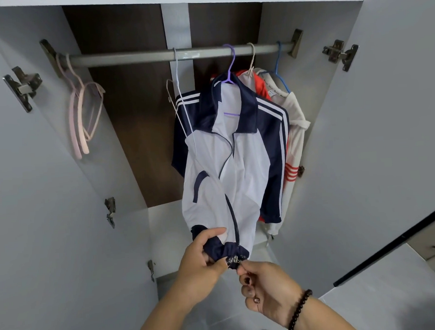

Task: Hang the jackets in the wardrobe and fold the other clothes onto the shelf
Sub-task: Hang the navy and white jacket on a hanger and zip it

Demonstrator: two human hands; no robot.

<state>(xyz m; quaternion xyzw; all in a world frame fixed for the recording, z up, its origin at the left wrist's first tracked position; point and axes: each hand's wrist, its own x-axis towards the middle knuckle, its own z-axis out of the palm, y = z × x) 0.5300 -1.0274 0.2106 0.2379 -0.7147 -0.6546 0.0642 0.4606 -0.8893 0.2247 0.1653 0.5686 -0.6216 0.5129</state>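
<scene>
**Zip being worked at the hem of the hanging jacket**

A white and navy jacket (pixel 232 164) is hanging inside the open wardrobe (pixel 133 118) on a purple hanger (pixel 229 70), which is hooking over the grey rail (pixel 140 56) right of its middle. The jacket is facing outward, its collar spreading open and its zip parted most of the way down.

The person's left hand (pixel 204 264) is gripping the navy elastic hem (pixel 226 249) at the bottom of the jacket, fingers curling round the bunched fabric and the thumb lying over the white cloth just above it. The right hand (pixel 264 286) is pinching the small metal zip pull (pixel 235 260) at the hem between thumb and fingertips, the other fingers folding into the palm. A dark beaded bracelet (pixel 299 312) is sitting on the right wrist. Both hands are meeting low, just below the jacket's front edge.

Behind this jacket, a red and white garment (pixel 260 87) and a cream jacket (pixel 295 125) with red stripes at the cuff are hanging on a beige hanger and a blue hanger (pixel 280 68), pressing close together toward the right end of the rail. A thin white wire hanger (pixel 178 91) is dangling just left of the navy shoulder. At the far left end, pink hangers (pixel 82 114) are hanging bare in a bunch. The wardrobe doors are standing wide open on either side.
</scene>
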